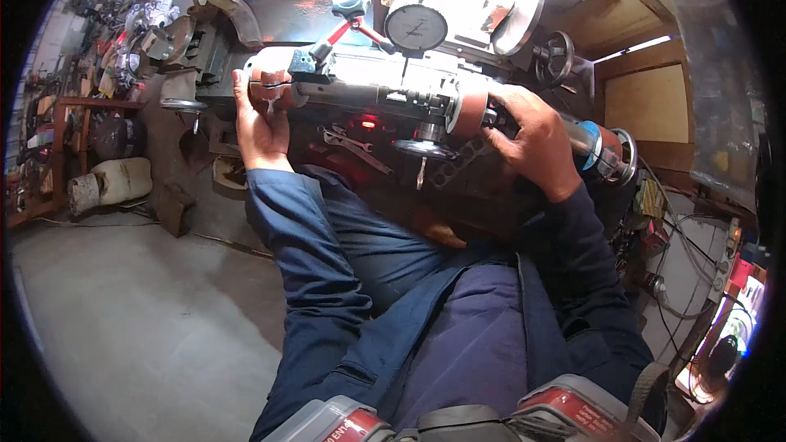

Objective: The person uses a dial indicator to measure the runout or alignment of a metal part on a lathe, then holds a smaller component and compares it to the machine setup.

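Note:
My left hand [260, 133] grips a reddish-brown cylindrical fitting [270, 74] at the left of a horizontal steel shaft [332, 92]. My right hand [532, 139] is closed round the dark part [495, 115] just right of a larger reddish collar [471, 106]; my palm hides much of it. A round dial gauge [416, 28] stands above the shaft on a red-jointed arm [336, 33], its stem pointing down. A chrome handwheel [422, 150] hangs below the shaft. Further right is another cylindrical end with a blue band [588, 133].
Wrenches [348, 143] lie below the shaft. A large machine body [286, 0] is behind it, with a handwheel [555, 57] at right. Cluttered parts [106, 41] and a whitish jug [115, 182] are at left. Cables [684, 221] run along the right wall.

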`<state>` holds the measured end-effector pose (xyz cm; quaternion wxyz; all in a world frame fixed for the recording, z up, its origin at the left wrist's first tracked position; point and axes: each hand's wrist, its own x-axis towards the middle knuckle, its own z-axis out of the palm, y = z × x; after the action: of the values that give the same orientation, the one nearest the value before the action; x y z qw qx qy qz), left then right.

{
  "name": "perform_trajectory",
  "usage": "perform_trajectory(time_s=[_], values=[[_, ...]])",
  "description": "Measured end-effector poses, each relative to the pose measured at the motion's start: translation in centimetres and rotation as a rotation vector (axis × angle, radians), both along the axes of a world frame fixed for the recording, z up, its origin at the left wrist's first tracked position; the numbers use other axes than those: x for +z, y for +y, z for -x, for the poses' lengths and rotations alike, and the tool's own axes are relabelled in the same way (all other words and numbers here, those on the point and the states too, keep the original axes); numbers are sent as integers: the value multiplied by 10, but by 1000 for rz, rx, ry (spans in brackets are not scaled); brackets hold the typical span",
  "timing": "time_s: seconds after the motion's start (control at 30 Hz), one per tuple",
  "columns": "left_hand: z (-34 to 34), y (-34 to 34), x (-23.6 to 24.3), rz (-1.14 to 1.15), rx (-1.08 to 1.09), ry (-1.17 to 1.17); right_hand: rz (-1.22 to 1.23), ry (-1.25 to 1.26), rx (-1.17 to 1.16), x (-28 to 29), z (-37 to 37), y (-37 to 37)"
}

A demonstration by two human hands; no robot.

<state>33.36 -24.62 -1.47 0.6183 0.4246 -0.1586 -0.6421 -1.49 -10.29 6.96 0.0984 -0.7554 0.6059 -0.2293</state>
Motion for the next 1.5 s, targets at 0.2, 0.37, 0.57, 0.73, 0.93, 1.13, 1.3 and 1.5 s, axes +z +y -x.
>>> perform_trajectory(time_s=[0.2, 0.37, 0.57, 0.73, 0.93, 1.13, 1.3, 1.5], values=[[-11, -3, -15, 78, -52, 215, 13, 13, -4, -1, -2, 0], [5, 2, -14, 118, 36, 142, -19, 31, -20, 3, 3, 5], [40, 57, -20, -342, 671, -15, 134, -14, -222, 38, 35, 44], [114, 117, -13, 121, -94, -74, 190, 14, -579, 34, 83, 89], [151, 121, 1, 136, -250, -28, 225, 76, -603, 25, 85, 104], [156, 110, -3, 65, -313, 10, 223, 144, -457, 22, 68, 85], [159, 109, -8, 85, -333, -3, 208, 126, -434, 22, 63, 80], [161, 107, -6, 92, -360, -32, 191, 123, -438, 20, 64, 81]])
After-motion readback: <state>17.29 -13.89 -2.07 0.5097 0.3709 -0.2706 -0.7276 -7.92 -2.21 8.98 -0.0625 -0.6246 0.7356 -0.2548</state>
